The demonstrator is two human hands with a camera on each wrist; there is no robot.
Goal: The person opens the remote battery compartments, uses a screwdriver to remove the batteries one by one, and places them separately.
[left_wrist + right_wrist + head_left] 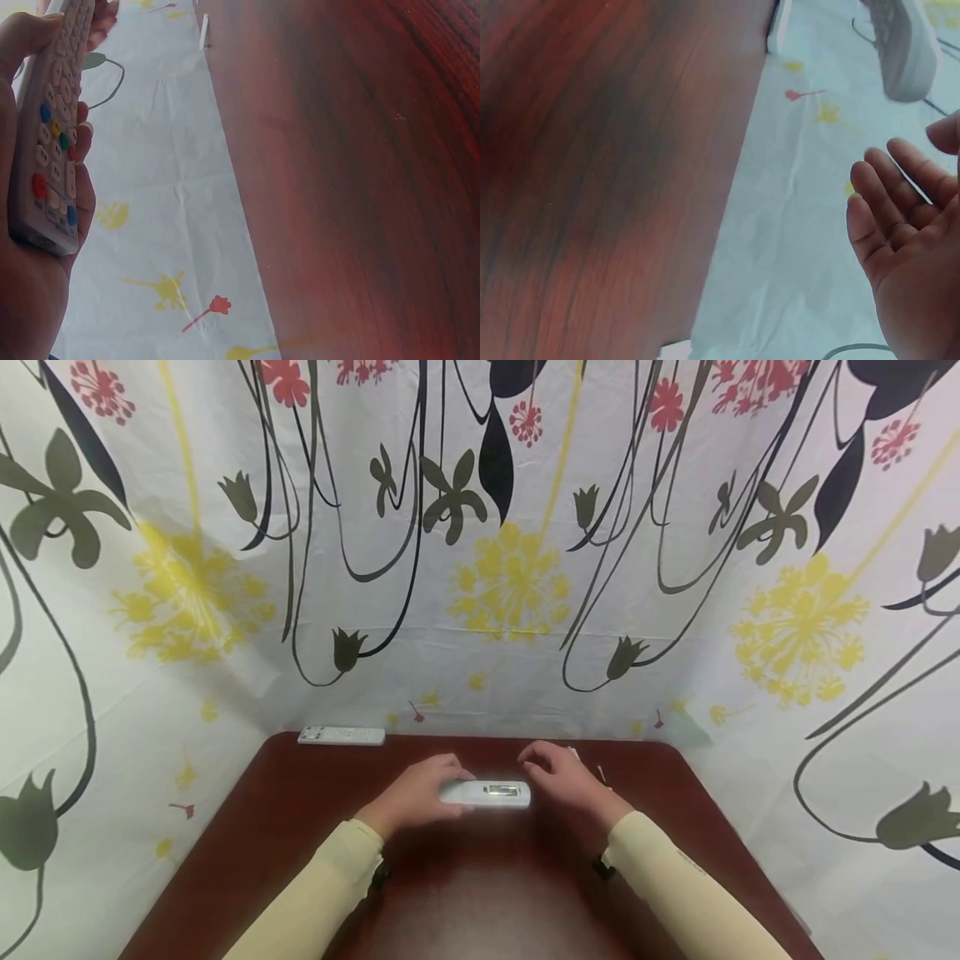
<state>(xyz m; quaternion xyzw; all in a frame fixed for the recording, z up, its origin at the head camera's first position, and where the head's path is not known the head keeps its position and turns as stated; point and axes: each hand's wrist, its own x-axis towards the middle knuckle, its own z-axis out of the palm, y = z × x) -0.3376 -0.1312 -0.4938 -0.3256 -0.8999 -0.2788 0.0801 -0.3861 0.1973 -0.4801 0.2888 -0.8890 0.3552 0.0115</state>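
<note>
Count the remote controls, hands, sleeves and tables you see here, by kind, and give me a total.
Remote controls: 2 (held remote control, far-left remote control)
Hands: 2 (left hand, right hand)
Sleeves: 2 (left sleeve, right sleeve)
Tables: 1 (reddish-brown table)
Total: 7

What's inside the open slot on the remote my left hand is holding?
In the open slot of the remote, something pale and shiny shows, too small to identify. Anything beneath it is covered, and the left hand partly covers the remote.
</note>
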